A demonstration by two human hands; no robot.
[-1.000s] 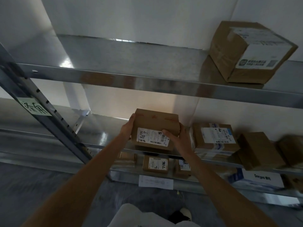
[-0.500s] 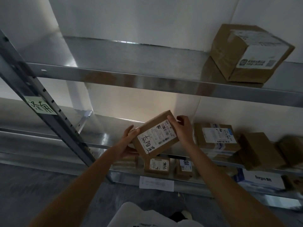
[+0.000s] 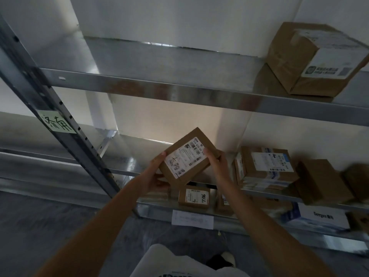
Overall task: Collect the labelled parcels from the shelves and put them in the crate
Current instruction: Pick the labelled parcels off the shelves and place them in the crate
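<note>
While both hands keep the small labelled parcel lifted clear of the middle shelf, it sits tilted with its white label turned up toward the camera, probably so the handwriting can be read before it goes to the crate, which is not in view; the left hand cups the parcel's lower-left corner with thumb on top and fingers curled beneath, and the right hand grips its right edge, fingers wrapped over the side; compared with a second ago, the parcel has been rotated from lying square to a diagonal slant and drawn slightly toward the body; just right of the parcel a taped labelled box rests on the same shelf; below the parcel lies a smaller marked box; far above and right sits a large carton.
</note>
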